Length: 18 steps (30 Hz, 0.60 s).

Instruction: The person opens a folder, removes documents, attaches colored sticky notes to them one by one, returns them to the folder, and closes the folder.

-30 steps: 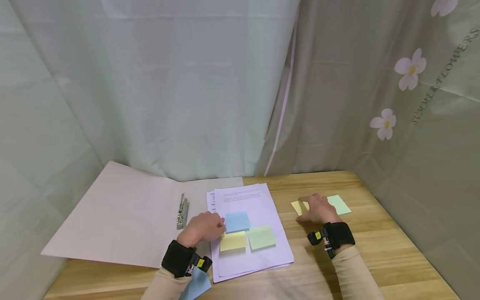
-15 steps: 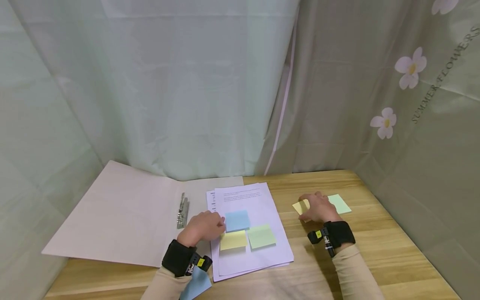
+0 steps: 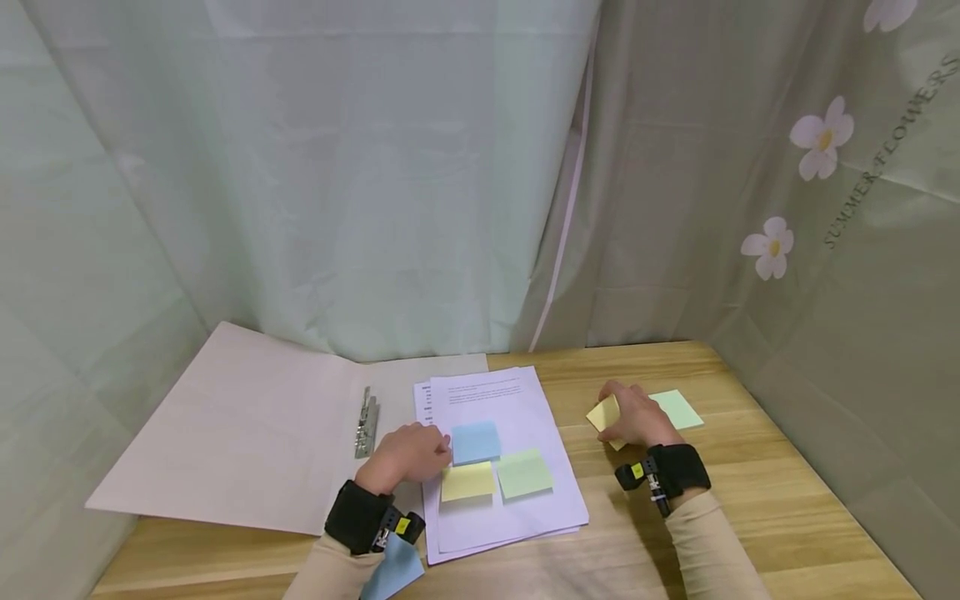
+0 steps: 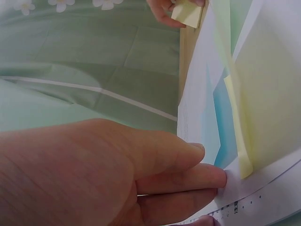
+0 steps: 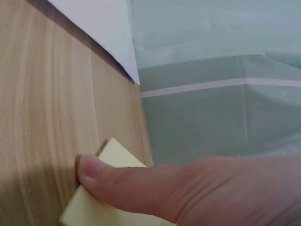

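In the head view, my right hand gripped a yellow pad between thumb and fingers, at the right side of the wooden table. Just to its right lay some pale green notes, partly hidden by that hand. My left hand rested at the left edge of the printed sheets, holding nothing. On the top sheet were a blue note and, below it, a yellow note beside a green note. The sheets overlapped the right part of an open folder, whose metal clip stood bare. A blue paper square lay by my left wrist, partly covered by it.

In the left wrist view, my left fingers stretched out fairly straight, their tips on the paper beside the blue note. The yellow note's edge curled up off the sheet. My right hand showed small at the top, with the yellow pad in it.

In the right wrist view, my right thumb pressed across the yellow pad. The pad was tilted, and a corner of white paper showed above, well apart from it.
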Each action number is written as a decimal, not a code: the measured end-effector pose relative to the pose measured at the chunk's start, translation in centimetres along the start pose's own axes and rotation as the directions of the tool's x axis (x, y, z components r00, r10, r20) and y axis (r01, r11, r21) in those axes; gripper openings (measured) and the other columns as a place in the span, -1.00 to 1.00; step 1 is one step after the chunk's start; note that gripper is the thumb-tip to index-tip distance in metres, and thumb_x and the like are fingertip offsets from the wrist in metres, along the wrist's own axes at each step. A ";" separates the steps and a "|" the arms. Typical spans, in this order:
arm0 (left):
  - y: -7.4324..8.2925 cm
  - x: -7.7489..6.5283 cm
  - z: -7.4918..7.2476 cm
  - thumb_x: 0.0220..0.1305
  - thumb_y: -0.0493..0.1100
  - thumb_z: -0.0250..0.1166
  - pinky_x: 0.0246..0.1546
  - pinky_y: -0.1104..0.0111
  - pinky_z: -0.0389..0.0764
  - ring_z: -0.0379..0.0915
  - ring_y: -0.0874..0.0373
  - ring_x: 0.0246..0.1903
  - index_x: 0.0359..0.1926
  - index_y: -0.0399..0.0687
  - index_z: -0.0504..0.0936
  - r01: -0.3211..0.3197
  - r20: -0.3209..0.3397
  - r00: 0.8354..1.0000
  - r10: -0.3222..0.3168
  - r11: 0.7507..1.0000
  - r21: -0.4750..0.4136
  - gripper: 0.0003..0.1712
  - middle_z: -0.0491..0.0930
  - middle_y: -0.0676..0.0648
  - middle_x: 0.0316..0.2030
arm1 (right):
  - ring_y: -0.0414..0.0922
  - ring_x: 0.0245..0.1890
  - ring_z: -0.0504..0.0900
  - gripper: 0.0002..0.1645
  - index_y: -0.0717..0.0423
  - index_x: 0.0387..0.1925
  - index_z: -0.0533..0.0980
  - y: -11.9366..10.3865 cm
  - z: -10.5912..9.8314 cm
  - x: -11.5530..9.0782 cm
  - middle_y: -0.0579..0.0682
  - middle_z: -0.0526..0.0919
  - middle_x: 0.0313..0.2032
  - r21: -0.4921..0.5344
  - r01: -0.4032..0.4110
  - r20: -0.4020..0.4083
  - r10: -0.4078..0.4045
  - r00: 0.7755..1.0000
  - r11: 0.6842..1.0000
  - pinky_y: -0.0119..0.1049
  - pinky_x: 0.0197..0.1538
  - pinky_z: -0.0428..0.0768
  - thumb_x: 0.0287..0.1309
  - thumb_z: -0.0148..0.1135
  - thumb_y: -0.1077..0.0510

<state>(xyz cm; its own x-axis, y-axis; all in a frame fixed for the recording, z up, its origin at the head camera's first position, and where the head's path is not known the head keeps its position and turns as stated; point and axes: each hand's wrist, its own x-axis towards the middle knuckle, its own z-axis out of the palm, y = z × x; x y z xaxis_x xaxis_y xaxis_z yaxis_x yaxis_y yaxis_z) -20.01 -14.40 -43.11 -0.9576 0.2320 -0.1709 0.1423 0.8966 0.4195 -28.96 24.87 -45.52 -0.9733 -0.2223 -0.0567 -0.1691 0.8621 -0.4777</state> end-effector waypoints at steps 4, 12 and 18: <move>0.0 0.0 0.0 0.65 -0.13 0.25 -0.44 0.33 0.18 0.19 0.15 -0.55 -0.64 0.06 0.42 0.003 -0.002 1.000 -0.003 1.000 -0.002 -0.43 0.20 0.04 -0.60 | 0.16 -0.15 0.59 -0.45 0.00 0.15 0.59 1.8 0.9 1.4 0.31 0.66 0.02 -0.035 0.056 -0.019 -0.056 0.998 0.998 -0.08 -0.17 0.60 0.19 0.68 0.17; 0.0 -0.1 -0.1 0.64 -0.13 0.26 -0.44 0.33 0.18 0.19 0.15 -0.55 -0.63 0.05 0.43 0.009 -0.003 1.000 -0.009 1.000 -0.013 -0.44 0.20 0.04 -0.61 | 0.09 -0.19 0.57 -0.67 0.09 0.10 0.66 -2.7 -2.1 -1.4 0.34 0.73 0.18 -0.007 0.012 -0.002 -0.012 1.000 1.000 -0.12 -0.17 0.48 0.36 0.35 0.38; 0.2 -0.3 -0.2 0.64 -0.13 0.24 -0.44 0.32 0.16 0.16 0.15 -0.57 -0.64 0.05 0.38 0.013 -0.007 1.000 -0.013 1.000 -0.027 -0.42 0.19 0.04 -0.62 | 0.04 -0.21 0.55 -0.62 0.18 0.25 0.61 -3.5 -3.2 -2.0 0.44 0.68 0.32 0.069 0.053 -0.099 -0.046 0.994 0.996 -0.20 -0.20 0.43 0.47 0.33 0.34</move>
<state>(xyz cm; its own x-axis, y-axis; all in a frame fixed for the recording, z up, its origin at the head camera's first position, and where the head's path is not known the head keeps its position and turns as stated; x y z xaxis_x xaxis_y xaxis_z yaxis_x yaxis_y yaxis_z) -19.78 -14.35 -42.84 -0.9611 0.2176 -0.1703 0.1230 0.8889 0.4413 -26.87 23.73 -40.94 -0.9752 -0.2151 0.0523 -0.2089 0.8159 -0.5391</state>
